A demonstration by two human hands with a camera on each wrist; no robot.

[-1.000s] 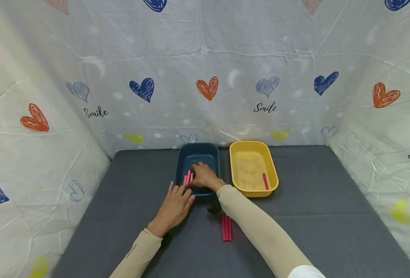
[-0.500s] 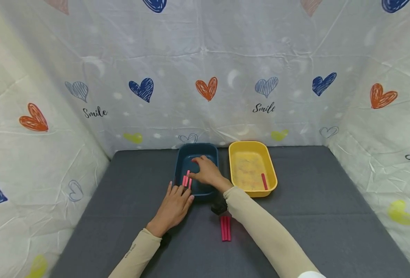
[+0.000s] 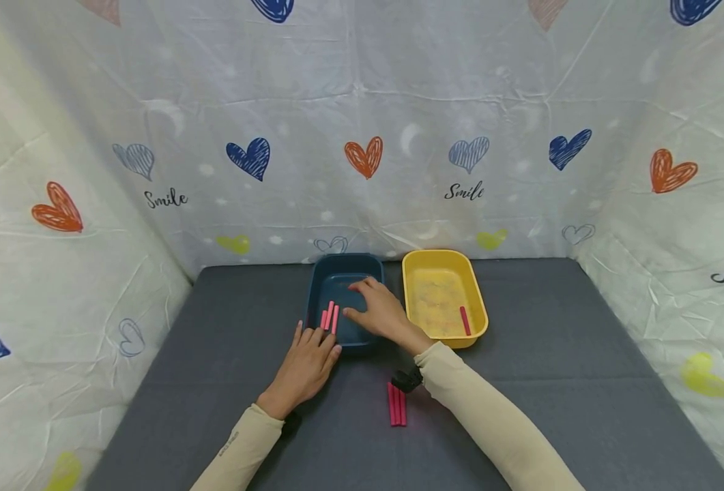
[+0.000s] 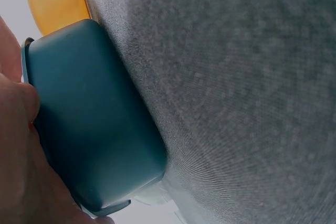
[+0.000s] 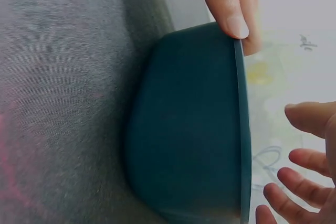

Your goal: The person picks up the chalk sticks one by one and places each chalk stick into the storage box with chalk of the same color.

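My left hand [image 3: 300, 368] holds the near-left corner of the blue tray [image 3: 314, 290]. In the left wrist view its thumb lies against the outer wall of the blue tray [image 4: 100, 114], and the other fingers reach over the rim. My right hand [image 3: 381, 310] hovers above the right part of this tray, thumb and fingers spread apart with nothing between them. Several light pink sticks [image 3: 335, 319] lie side by side in the tray by its left wall, just beyond the left fingertips. In the right wrist view, the right hand [image 5: 310, 166] is apart from the rim.
A yellow tray [image 3: 415, 300] stands to the right of the blue one, with a single dark red stick [image 3: 465, 320] in it. Several deep pink sticks [image 3: 397, 408] lie together on the grey cloth [image 3: 546, 409], near the right wrist. A patterned curtain [image 3: 312, 116] rises behind.
My right hand has let go of a pink stick and drawn back to the right, away from the sticks, its fingers spreading. The left hand has stayed at the tray's corner.
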